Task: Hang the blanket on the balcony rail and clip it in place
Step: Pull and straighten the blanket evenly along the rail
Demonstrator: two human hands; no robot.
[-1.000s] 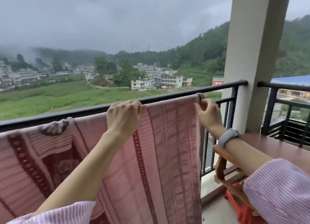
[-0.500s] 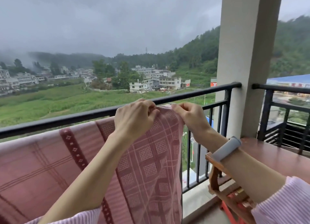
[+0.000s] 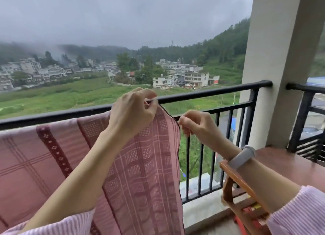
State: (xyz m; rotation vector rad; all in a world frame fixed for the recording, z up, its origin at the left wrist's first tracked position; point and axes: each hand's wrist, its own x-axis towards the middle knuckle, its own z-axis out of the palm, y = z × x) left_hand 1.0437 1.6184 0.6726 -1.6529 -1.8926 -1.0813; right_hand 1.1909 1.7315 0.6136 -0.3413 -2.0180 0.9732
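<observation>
A pink blanket (image 3: 40, 157) with dark red checks and bands hangs over the black balcony rail (image 3: 207, 94), covering its left part down to the bottom of the view. My left hand (image 3: 133, 111) pinches the blanket's top right corner against the rail. My right hand (image 3: 197, 127) grips the blanket's dark-trimmed right edge just below that corner, a little in front of the rail's bars. No clip is visible in either hand; anything inside the fingers is hidden.
A pale square pillar (image 3: 281, 67) ends the rail on the right, with a second rail section (image 3: 306, 88) beyond it. A brown wooden table (image 3: 288, 168) stands under my right forearm, with something red (image 3: 241, 224) below. Bare rail runs between blanket and pillar.
The blanket's right edge has shifted left along the rail, leaving more bare rail before the pillar. My right hand dropped from the top corner to the side edge; both hands moved closer together.
</observation>
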